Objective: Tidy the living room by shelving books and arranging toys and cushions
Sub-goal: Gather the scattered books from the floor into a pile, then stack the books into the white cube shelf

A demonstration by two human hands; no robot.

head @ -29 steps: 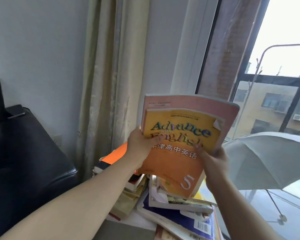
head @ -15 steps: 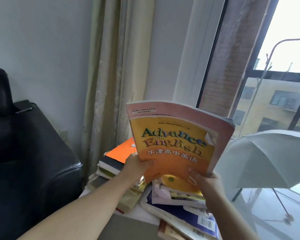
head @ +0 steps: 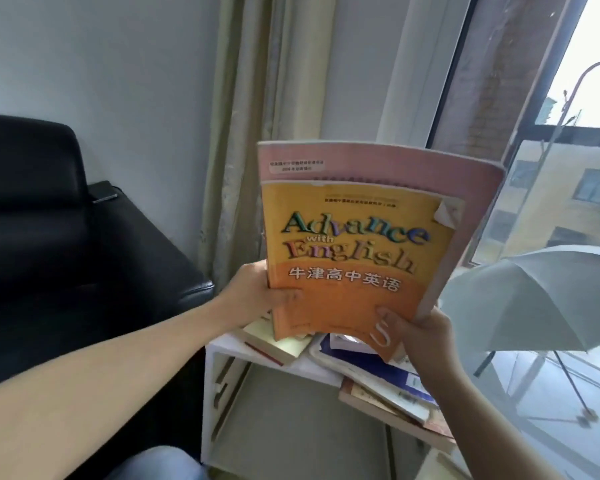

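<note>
Above the shelf (head: 222,345), left grip (head: 253,293) and right grip (head: 425,336) hold textbook (head: 354,216).

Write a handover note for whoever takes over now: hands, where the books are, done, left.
Left hand grips the left edge of the orange English textbook, a pink book behind it; right hand grips their lower right corner. Both held upright above the messy book pile on the white shelf unit.
Done: nothing shelved in view.
Left: shelve these two and the pile; toys and cushions out of view.
</note>
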